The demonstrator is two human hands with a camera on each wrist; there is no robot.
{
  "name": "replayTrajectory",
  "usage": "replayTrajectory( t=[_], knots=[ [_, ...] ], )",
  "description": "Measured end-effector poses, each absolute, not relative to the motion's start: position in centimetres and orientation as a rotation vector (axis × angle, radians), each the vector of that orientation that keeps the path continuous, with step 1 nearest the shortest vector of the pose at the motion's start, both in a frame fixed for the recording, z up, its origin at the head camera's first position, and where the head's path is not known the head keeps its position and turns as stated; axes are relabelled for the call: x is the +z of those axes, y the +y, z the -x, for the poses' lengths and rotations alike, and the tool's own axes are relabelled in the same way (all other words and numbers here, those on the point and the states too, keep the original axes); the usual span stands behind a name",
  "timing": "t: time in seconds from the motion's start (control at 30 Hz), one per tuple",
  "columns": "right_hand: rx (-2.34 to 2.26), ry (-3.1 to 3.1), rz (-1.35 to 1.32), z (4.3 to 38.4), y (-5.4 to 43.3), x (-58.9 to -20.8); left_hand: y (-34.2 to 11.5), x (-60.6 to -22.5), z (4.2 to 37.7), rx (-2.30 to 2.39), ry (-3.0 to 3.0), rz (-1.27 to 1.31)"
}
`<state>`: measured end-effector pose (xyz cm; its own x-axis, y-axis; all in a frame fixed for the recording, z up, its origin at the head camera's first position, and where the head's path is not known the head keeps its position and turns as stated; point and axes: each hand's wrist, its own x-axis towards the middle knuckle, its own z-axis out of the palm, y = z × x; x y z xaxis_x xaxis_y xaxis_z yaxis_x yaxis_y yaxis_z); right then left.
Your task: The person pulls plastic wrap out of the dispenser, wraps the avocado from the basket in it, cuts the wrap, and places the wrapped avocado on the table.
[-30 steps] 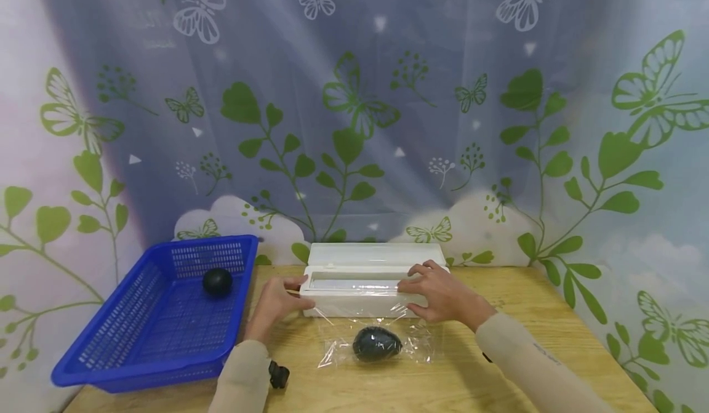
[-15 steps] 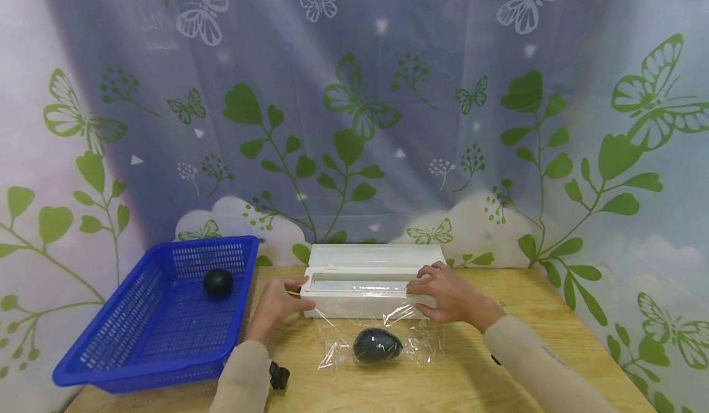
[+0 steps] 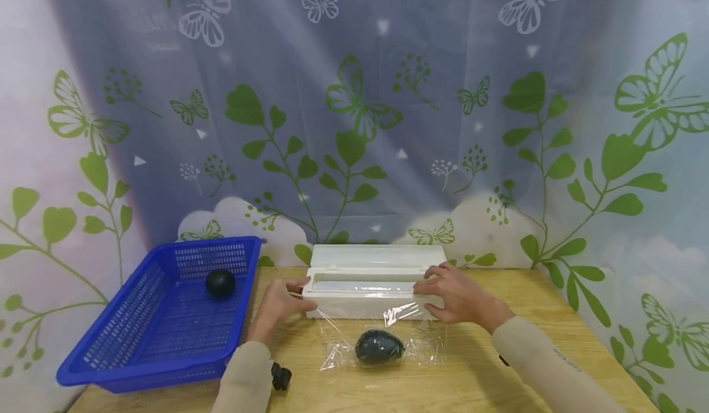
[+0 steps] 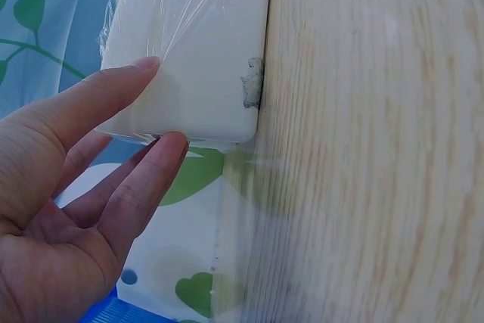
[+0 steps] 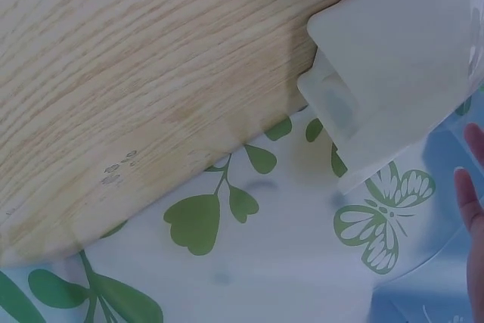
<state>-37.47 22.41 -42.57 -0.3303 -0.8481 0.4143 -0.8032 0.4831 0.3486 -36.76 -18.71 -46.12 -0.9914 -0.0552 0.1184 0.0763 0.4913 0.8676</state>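
A white cling film dispenser (image 3: 376, 256) stands lengthwise at the table's back, its lid raised. Clear cling film (image 3: 423, 352) comes over its front wall and lies across a dark green avocado (image 3: 379, 347). My left hand (image 3: 279, 305) grips the dispenser's left end; in the left wrist view its thumb presses the white face (image 4: 204, 104) and a finger meets the end. At the right end, my right hand (image 3: 462, 296) holds the front rim, fingers over the top and thumb on the front. Only fingertips (image 5: 465, 183) of it show in the right wrist view.
A blue plastic basket (image 3: 166, 314) stands at the left, holding a dark round item (image 3: 220, 282). Behind the wooden table (image 3: 327, 397) hangs a butterfly-and-leaf patterned cloth (image 3: 354, 105). A black device (image 3: 280, 376) sits at my left sleeve.
My right hand has slid to the right along the dispenser's front rim, and the glare on the film has shifted. My left hand, the dispenser and the avocado have stayed in place.
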Motion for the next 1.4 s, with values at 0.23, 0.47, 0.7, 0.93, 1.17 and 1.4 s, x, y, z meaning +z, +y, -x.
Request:
replayTrajectory(
  t=[0.23, 0.47, 0.7, 0.93, 1.17, 1.4],
  knots=[
    [-0.135, -2.191, -1.355, 37.5, 22.5, -42.5, -18.5, -46.2, 36.7, -1.542, -2.596, 0.009],
    [-0.144, -2.200, -1.355, 37.4, 22.5, -42.4, -18.3, -46.1, 36.6, -1.564, -2.585, 0.015],
    [-0.138, -2.166, -1.363, 37.5, 22.8, -42.3, -18.1, -46.1, 36.6, -1.544, -2.595, 0.003],
    [-0.142, -2.189, -1.358, 37.5, 23.3, -42.2, -18.4, -46.0, 36.6, -1.540, -2.603, -0.006],
    [-0.144, -2.190, -1.366, 37.5, 23.9, -42.2, -18.4, -46.1, 36.6, -1.542, -2.597, 0.006],
    [-0.133, -2.264, -1.294, 37.1, 25.8, -42.3, -18.7, -46.0, 36.4, -1.547, -2.588, 0.026]
  ],
)
